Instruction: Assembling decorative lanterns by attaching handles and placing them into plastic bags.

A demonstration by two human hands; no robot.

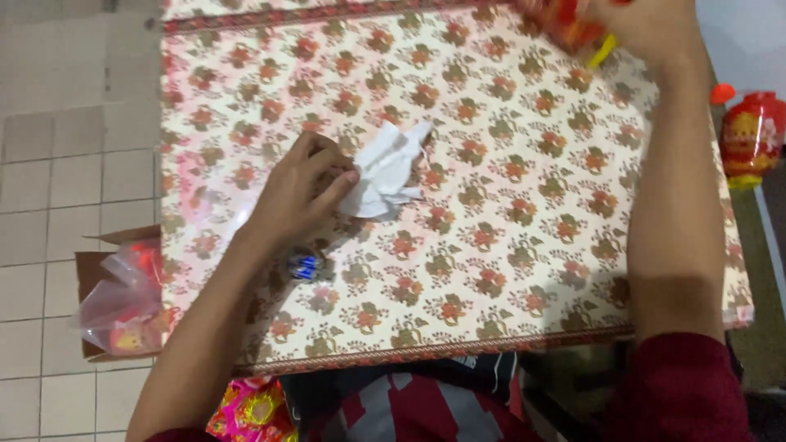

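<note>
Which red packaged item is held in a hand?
The blurred red-and-yellow packet at the top edge, in the right hand; the other red package lies untouched at the right.

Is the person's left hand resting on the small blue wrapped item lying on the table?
No: the left hand grips the crumpled white tissue, while the blue wrapped item lies apart beside the wrist on the floral tablecloth.

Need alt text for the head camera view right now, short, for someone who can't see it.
A person's left hand presses a crumpled white tissue on a floral tablecloth, while the right hand grips a red and yellow packet at the table's far edge. A small blue wrapped item lies near the left wrist.
</note>
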